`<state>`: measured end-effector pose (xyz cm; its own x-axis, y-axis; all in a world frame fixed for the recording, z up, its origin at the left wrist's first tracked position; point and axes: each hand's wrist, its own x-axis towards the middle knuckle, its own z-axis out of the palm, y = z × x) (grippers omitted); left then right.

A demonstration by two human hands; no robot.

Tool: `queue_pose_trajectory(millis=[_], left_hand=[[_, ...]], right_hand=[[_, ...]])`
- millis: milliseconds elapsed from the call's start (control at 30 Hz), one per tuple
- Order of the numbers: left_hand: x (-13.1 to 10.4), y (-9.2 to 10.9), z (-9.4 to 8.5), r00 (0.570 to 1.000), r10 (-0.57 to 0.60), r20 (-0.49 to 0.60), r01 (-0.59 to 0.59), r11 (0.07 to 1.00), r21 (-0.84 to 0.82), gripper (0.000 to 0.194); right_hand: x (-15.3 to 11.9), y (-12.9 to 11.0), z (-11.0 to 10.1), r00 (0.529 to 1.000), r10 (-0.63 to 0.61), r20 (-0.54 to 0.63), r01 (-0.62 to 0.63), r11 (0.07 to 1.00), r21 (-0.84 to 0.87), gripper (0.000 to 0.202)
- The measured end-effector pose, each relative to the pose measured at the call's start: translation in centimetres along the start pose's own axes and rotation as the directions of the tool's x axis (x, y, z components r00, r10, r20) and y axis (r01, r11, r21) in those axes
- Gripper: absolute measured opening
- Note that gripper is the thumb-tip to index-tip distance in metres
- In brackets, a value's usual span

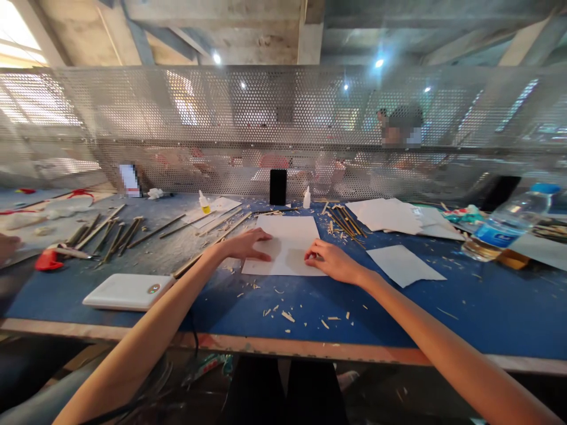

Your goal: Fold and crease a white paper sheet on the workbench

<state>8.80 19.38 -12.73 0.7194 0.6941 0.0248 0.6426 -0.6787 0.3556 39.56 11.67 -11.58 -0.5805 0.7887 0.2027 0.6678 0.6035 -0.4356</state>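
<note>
A white sheet of paper lies flat on the blue tabletop in front of me. My left hand rests at its left side, thumb and fingers apart, with nothing held. Over the sheet's right edge is my right hand, its fingers curled and pressed together; whatever they may pinch is too small to make out. Behind the paper stand a black phone and a small white dropper bottle. Thin wooden sticks lie just beyond my right hand.
Wood shavings litter the blue table. A white power bank sits left, near more sticks and a yellow-labelled glue bottle. Right are paper sheets and a water bottle. A perforated metal screen stands behind.
</note>
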Motion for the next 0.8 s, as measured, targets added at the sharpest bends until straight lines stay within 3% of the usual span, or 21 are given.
queue_pose_trajectory(millis=[367, 800], left_hand=[[-0.04, 0.23, -0.11, 1.0, -0.004, 0.01, 0.004, 1.0, 0.023, 0.076], [-0.1, 0.81, -0.48, 1.0, -0.024, 0.017, 0.024, 1.0, 0.0, 0.076]], right_hand=[[0.12, 0.61, 0.02, 0.996, 0.012, -0.083, -0.01, 1.0, 0.024, 0.023], [0.31, 0.39, 0.24, 0.991, 0.049, -0.123, -0.047, 0.999, 0.023, 0.019]])
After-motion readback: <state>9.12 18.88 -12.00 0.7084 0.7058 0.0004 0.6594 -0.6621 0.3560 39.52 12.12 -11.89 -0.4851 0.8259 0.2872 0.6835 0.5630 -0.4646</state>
